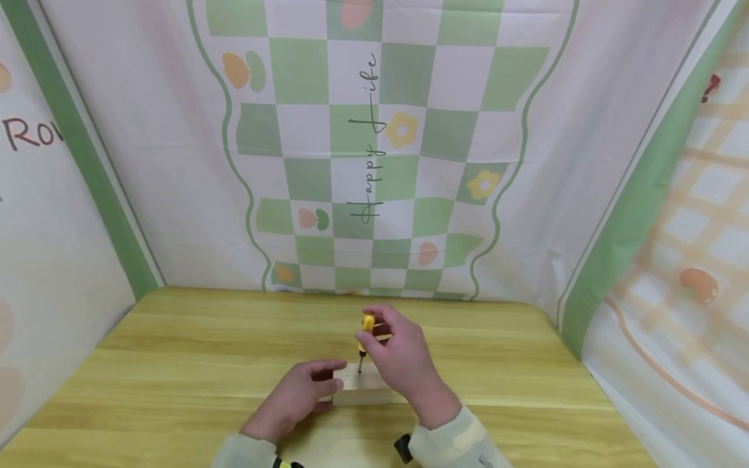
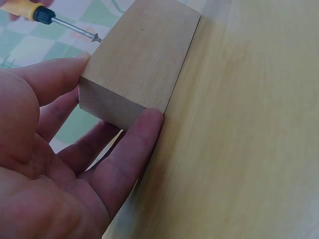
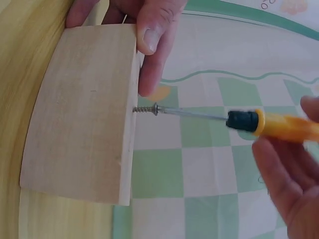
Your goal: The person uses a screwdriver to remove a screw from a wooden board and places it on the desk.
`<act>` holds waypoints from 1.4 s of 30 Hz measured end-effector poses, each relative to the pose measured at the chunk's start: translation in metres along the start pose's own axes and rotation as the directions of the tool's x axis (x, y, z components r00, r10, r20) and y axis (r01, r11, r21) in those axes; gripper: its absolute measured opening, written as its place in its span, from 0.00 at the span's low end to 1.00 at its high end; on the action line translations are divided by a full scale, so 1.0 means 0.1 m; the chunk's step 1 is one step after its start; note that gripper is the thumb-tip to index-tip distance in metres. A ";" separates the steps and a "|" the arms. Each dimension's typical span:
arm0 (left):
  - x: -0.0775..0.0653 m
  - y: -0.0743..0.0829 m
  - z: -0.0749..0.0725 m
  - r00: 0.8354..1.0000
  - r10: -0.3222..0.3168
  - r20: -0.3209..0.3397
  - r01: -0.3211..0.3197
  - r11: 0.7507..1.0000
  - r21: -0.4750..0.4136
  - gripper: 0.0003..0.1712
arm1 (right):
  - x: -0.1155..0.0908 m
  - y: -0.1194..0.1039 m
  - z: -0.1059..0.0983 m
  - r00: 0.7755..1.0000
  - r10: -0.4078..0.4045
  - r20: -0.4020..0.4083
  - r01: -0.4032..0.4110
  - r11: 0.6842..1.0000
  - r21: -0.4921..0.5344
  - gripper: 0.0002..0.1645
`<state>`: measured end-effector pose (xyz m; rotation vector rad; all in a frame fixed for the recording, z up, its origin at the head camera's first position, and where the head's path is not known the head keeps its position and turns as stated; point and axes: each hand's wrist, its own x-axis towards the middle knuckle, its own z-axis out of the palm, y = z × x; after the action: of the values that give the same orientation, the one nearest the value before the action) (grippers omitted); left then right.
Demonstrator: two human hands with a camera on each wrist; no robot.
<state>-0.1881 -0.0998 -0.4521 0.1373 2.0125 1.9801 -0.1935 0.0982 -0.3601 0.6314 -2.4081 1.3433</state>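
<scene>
A pale wooden block [image 1: 361, 396] rests on the table, with a few small dark marks in its top face. My left hand [image 1: 294, 394] holds it at the left end, thumb and fingers spread around that end. With my right hand [image 1: 406, 356] I grip the yellow handle of a screwdriver [image 1: 367, 324], which stands nearly upright over the block. In the right wrist view the screwdriver's tip meets the head of a screw [image 3: 145, 109]. That screw's point is in the block's top face, and much of its thread shows outside the wood.
The wood-grain table [image 1: 222, 338] stretches around the block on all sides. Behind it hangs a green and white checked cloth [image 1: 351, 162], with more printed cloth at left and right. Dark objects [image 1: 403, 448] sit by both sleeve cuffs.
</scene>
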 end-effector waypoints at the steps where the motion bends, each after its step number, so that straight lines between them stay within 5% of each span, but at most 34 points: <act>1: 0.00 0.00 0.00 1.000 -0.003 -0.002 0.003 1.000 0.005 0.25 | 0.00 0.00 0.01 1.000 -0.004 -0.024 0.003 1.000 -0.028 0.18; 9: -0.01 0.02 -0.03 1.000 -0.016 0.004 0.016 1.000 0.019 0.25 | -0.03 -0.02 0.11 0.961 -0.176 -0.211 0.114 0.954 -0.279 0.19; 23: 0.00 0.00 -0.04 1.000 0.002 0.025 -0.003 1.000 0.030 0.25 | -0.03 0.02 0.17 0.919 -0.272 -0.285 0.205 0.948 -0.244 0.16; 36: -0.01 0.05 0.05 0.997 0.081 -0.021 -0.078 0.990 0.119 0.24 | -0.01 0.03 0.11 0.952 -0.200 -0.233 0.159 0.970 -0.182 0.17; 42: 0.00 0.00 0.00 0.989 0.147 -0.012 -0.137 0.946 0.295 0.28 | -0.01 0.00 0.15 0.966 -0.174 -0.189 0.143 0.976 -0.165 0.17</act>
<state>-0.1883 -0.0995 -0.4522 0.3269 2.3707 1.7589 -0.1935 0.0853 -0.3678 0.6013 -2.2184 1.0933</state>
